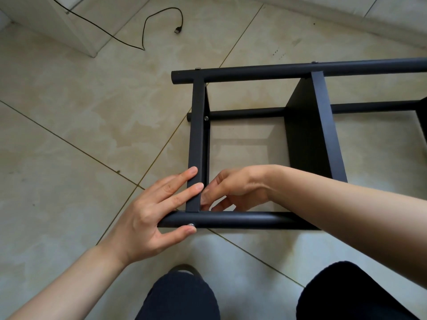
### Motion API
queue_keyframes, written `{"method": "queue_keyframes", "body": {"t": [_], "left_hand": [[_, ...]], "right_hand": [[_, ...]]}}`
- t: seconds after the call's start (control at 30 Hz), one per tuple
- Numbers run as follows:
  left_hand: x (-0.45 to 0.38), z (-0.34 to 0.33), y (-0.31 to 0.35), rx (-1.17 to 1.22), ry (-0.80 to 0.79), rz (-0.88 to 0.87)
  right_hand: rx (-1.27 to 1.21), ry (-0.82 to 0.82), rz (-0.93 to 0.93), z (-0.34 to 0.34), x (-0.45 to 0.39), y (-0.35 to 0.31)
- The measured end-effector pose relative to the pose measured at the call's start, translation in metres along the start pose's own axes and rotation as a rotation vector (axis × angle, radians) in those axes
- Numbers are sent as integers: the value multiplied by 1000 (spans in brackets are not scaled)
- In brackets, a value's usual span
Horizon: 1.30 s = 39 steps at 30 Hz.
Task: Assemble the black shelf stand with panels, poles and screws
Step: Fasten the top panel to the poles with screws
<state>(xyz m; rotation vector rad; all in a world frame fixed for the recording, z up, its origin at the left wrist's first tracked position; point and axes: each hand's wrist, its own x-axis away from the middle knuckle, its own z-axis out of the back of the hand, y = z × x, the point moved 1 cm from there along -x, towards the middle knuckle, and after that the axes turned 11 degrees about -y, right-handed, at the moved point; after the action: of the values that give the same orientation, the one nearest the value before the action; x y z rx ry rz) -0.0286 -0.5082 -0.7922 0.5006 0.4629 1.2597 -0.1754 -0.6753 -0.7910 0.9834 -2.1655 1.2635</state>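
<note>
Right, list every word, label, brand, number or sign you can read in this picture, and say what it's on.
None: no readable text in this view.
Black shelf stand: its panels and poles are plain, with no label or brand showing.
Screw by the left hand: bare metal head, too small to show any marking.
Cable plug on the floor: too small to tell if it bears a symbol.
Right hand: it hides nothing printed that can be seen.

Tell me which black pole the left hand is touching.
The nearest pole; the left hand rests across its end, thumb by the screw. The other poles lie untouched.
</note>
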Motion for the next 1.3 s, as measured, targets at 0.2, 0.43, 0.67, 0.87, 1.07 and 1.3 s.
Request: {"method": "queue_keyframes", "body": {"t": [0.2, 0.43, 0.67, 0.87, 1.07, 1.3], "left_hand": [[0, -1, 0, 16, 10, -4], [0, 0, 0, 19, 16, -1], [0, 0, -1, 17, 9, -5], [0, 0, -1, 11, 11, 2], [0, 0, -1, 19, 13, -4], [-1, 0, 0, -7, 23, 7]], "right_hand": [[-15, 25, -41, -3, -9, 0], [9, -2, -35, 0, 0, -5], [-13, 23, -57, -4, -11, 2], [19, -10, -39, 2, 0, -6], [-10, 6, -77, -2, -6, -3], [14, -2, -57, 0, 0, -8]]}}
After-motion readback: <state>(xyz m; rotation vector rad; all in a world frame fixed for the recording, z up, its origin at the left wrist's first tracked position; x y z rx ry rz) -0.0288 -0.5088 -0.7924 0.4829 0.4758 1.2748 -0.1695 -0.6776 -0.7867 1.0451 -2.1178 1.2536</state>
